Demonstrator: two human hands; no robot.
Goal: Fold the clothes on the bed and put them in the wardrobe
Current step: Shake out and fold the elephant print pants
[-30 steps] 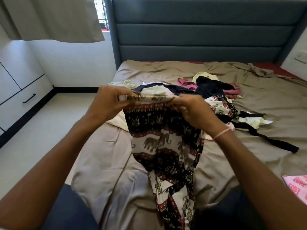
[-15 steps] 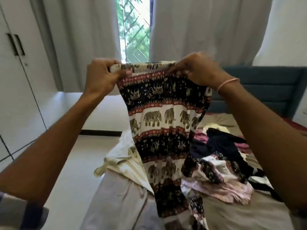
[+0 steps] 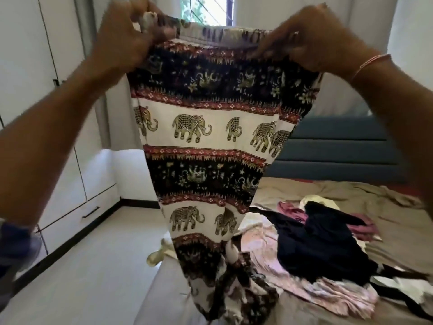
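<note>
Elephant-print trousers [image 3: 206, 141] in black, white and red bands hang in front of me, held up by the waistband. My left hand [image 3: 126, 36] grips the waistband's left end and my right hand [image 3: 304, 38] grips its right end, both raised high. The trouser legs trail down onto the bed [image 3: 386, 207]. A heap of unfolded clothes lies on the beige sheet: a black garment [image 3: 321, 245], a pale pink one [image 3: 311, 285] and a mauve one [image 3: 293, 209].
A white wardrobe [image 3: 25, 66] with doors and lower drawers lines the left wall. Pale floor [image 3: 89, 266] runs between it and the bed. A dark blue padded headboard [image 3: 339, 146] stands behind the bed, with grey curtains and a window beyond.
Both hands have lifted the trousers from low over the bed to high in front of me, and have spread apart so the waistband is stretched wide. The view has tilted upward.
</note>
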